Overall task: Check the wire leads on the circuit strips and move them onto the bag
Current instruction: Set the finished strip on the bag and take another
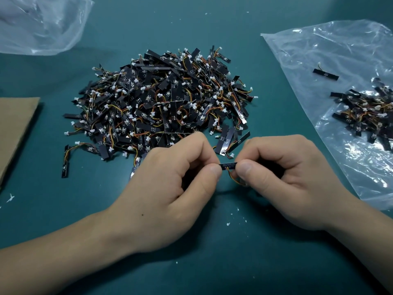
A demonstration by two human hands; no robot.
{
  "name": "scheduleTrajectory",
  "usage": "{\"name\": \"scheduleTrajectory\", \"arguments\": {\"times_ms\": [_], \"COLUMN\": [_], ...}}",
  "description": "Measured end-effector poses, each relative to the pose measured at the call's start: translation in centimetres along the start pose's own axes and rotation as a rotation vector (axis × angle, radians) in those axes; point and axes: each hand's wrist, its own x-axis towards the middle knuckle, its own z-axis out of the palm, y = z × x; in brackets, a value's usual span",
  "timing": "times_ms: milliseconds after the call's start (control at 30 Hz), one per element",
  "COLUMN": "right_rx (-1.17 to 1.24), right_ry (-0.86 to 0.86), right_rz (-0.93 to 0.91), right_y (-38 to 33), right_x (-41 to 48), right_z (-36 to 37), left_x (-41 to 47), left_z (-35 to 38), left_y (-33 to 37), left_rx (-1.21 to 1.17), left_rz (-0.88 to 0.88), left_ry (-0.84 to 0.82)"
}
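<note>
A teal surface (212, 262) fills the view from above. A clear plastic bag (319, 60) lies flat along its right side and runs out of frame. At the centre sits a large pile (161, 103) of black circuit strips, tangled with red, yellow and orange leads and small white connectors. A second bag (42, 24), crumpled and clear, lies at the far left corner, well apart from the pile. A sheet of brown cardboard (14, 128) reaches in from the left edge.

Both forearms come in from the bottom of the frame and meet just in front of the pile. The left hand (170, 188) and right hand (287, 177) each have their fingers (200, 145) curled in, thumb against forefinger, and each pinches one end of the same strip.

On the bag a smaller heap (365, 116) of strips lies near the right edge. A lone strip (325, 74) rests beyond it, apart from the heap.

The held strip (228, 166) spans level between the two thumbs, raised above the surface and near the pile's front edge, not on the bag. Its wires (230, 174) hang in a loop beneath it, beside the right thumb.

White flecks (228, 224) dot the surface near the hands and along the far side.
</note>
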Motion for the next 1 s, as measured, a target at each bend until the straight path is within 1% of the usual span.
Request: {"name": "scheduleTrajectory", "arguments": {"times_ms": [200,500,600,700,800,933,1000], "right_rx": [0.001,-0.031,-0.026,-0.063,-0.060,-0.140,-0.120], "right_ry": [-0.056,-0.050,-0.061,-0.056,-0.045,-0.021,-0.018], "right_rz": [0.011,-0.004,-0.015,-0.026,-0.011,-0.006,0.009], "right_y": [0.02,0.20,0.14,0.08,0.09,0.08,0.04], "right_x": [0.21,0.28,0.25,0.12,0.17,0.34,0.28], "right_z": [0.10,0.02,0.06,0.11,0.10,0.44,0.46], "left_x": [0.07,0.24,0.21,0.21,0.26,0.27,0.23], "left_z": [-0.07,-0.17,-0.29,-0.23,-0.30,-0.49,-0.38], "left_y": [0.02,-0.01,-0.05,-0.06,-0.08,-0.19,-0.25], "left_rx": [0.014,0.060,0.021,0.035,0.040,-0.013,0.011], "left_rz": [-0.002,0.009,0.005,0.000,-0.008,-0.002,0.008], "left_ry": [0.000,-0.028,-0.039,-0.056,-0.055,-0.058,-0.046]}}
